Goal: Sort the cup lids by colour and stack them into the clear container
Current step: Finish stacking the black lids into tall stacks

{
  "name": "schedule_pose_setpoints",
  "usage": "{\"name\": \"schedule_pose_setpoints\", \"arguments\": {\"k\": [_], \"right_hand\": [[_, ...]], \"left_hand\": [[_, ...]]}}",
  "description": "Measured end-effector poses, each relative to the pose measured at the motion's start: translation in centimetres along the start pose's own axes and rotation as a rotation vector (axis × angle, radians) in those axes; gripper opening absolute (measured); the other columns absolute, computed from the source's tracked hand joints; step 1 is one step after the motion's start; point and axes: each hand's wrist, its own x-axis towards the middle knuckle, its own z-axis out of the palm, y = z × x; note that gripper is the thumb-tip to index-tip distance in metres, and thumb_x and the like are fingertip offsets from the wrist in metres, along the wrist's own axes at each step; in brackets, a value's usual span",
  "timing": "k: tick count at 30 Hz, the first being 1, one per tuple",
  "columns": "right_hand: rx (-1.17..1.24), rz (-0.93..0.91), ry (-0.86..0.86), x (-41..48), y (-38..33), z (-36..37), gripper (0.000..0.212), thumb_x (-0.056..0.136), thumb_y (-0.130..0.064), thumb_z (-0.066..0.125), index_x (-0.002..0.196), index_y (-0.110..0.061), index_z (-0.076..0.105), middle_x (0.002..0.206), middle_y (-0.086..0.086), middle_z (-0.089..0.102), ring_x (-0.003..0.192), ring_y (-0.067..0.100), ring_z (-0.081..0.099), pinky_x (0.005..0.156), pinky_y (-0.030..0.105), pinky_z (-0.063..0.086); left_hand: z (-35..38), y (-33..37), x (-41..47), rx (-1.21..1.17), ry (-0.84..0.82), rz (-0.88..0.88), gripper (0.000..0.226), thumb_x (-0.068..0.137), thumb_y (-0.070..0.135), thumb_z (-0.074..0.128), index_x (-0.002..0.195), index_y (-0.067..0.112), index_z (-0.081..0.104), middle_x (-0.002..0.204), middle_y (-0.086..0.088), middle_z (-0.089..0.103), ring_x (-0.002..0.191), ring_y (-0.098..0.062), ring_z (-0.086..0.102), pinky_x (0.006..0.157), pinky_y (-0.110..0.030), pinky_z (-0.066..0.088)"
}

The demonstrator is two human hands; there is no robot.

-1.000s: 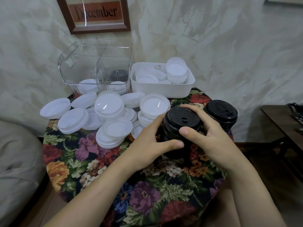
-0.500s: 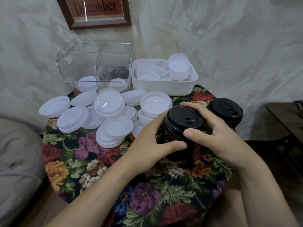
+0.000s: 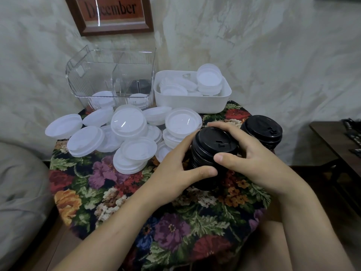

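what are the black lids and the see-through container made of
Black lid stack: likely thin moulded plastic, matte with a dull sheen, ribbed nested rims. Clear container: probably rigid glossy plastic such as acrylic; transparent, bright edge glints, fluted walls.

Matt black plastic lids [image 3: 214, 151] on woven floral cloth [image 3: 121, 192].

Dim, soft, diffuse indoor light with a grey-green cast, throwing only faint shadows under the pile of white lids [image 3: 134, 153] on the table [image 3: 121, 192]; thin glare streaks cross the framed sign [image 3: 109, 10] and one domed lid [image 3: 128, 124]; wide-angle bowing and softer detail toward the edges.
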Motion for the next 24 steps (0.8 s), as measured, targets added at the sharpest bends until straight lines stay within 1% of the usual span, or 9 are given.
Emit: {"name": "schedule_pose_setpoints", "arguments": {"k": [3,8,12,13,16,18,20,21,24], "right_hand": [[0.002,0.013,-0.019,-0.1,-0.1,-0.2,0.061,0.085,-0.03,0.072,0.143,-0.033,0.052,0.135,-0.019,0.062,0.128,0.0,0.057,0.098,0.013,0.045],[0.012,0.049,-0.079,0.1,-0.2,-0.7,0.065,0.084,-0.032,0.073,0.144,-0.038,0.05,0.14,-0.019,0.06,0.131,0.0,0.055,0.105,0.021,0.046],[0.065,0.065,-0.121,0.4,-0.1,-1.1,0.065,0.085,-0.025,0.073,0.145,-0.035,0.05,0.14,-0.02,0.06,0.132,0.002,0.055,0.103,0.017,0.045],[0.093,0.067,-0.128,0.4,-0.1,-1.1,0.065,0.085,-0.024,0.073,0.146,-0.034,0.051,0.141,-0.018,0.06,0.133,0.004,0.055,0.105,0.02,0.045],[0.201,0.072,-0.146,0.5,0.3,-1.1,0.069,0.082,-0.025,0.075,0.147,-0.029,0.051,0.146,-0.006,0.059,0.138,0.015,0.053,0.114,0.04,0.04],[0.219,0.073,-0.157,0.7,0.4,-1.2,0.07,0.082,-0.023,0.075,0.147,-0.026,0.05,0.146,-0.002,0.059,0.138,0.018,0.054,0.116,0.045,0.039],[0.198,0.072,-0.162,0.7,0.4,-1.4,0.068,0.084,-0.016,0.074,0.147,-0.025,0.05,0.145,-0.002,0.06,0.137,0.018,0.054,0.115,0.044,0.04],[0.181,0.072,-0.159,0.7,0.3,-1.5,0.066,0.085,-0.014,0.071,0.147,-0.025,0.05,0.144,-0.003,0.061,0.136,0.016,0.055,0.114,0.041,0.041],[0.111,0.068,-0.155,0.7,0.1,-1.7,0.066,0.085,-0.017,0.07,0.146,-0.029,0.05,0.141,-0.013,0.062,0.134,0.008,0.056,0.107,0.025,0.046]], "left_hand": [[-0.2,-0.1,0.0,-0.002,-0.012,-0.008,0.079,0.083,0.042,0.08,0.152,0.038,0.042,0.145,0.017,0.058,0.136,-0.005,0.053,0.115,-0.045,0.042],[-0.6,0.0,0.2,0.01,-0.036,-0.013,0.082,0.082,0.04,0.081,0.153,0.034,0.041,0.147,0.015,0.057,0.137,-0.007,0.052,0.117,-0.046,0.041],[-0.7,0.2,0.3,0.017,-0.048,-0.014,0.082,0.081,0.043,0.08,0.153,0.034,0.041,0.147,0.016,0.057,0.137,-0.006,0.052,0.117,-0.045,0.04],[-0.7,0.1,0.3,0.018,-0.048,-0.015,0.082,0.081,0.043,0.08,0.153,0.034,0.042,0.146,0.015,0.057,0.137,-0.006,0.052,0.117,-0.045,0.041],[-0.8,0.1,0.4,0.012,-0.052,-0.022,0.081,0.082,0.045,0.079,0.153,0.035,0.042,0.147,0.014,0.057,0.137,-0.008,0.052,0.116,-0.048,0.04],[-0.8,0.1,0.4,0.008,-0.055,-0.019,0.081,0.082,0.044,0.079,0.153,0.034,0.041,0.147,0.014,0.056,0.138,-0.008,0.052,0.117,-0.047,0.04],[-0.8,0.1,0.4,0.004,-0.059,-0.014,0.081,0.083,0.042,0.078,0.154,0.032,0.041,0.148,0.013,0.056,0.138,-0.008,0.051,0.117,-0.046,0.04],[-0.8,0.1,0.4,0.002,-0.061,-0.012,0.081,0.083,0.042,0.078,0.154,0.032,0.041,0.148,0.013,0.056,0.138,-0.008,0.051,0.117,-0.046,0.04],[-0.8,0.0,0.4,-0.003,-0.058,-0.009,0.081,0.082,0.042,0.079,0.153,0.03,0.042,0.147,0.012,0.057,0.137,-0.009,0.052,0.116,-0.046,0.041]]}}
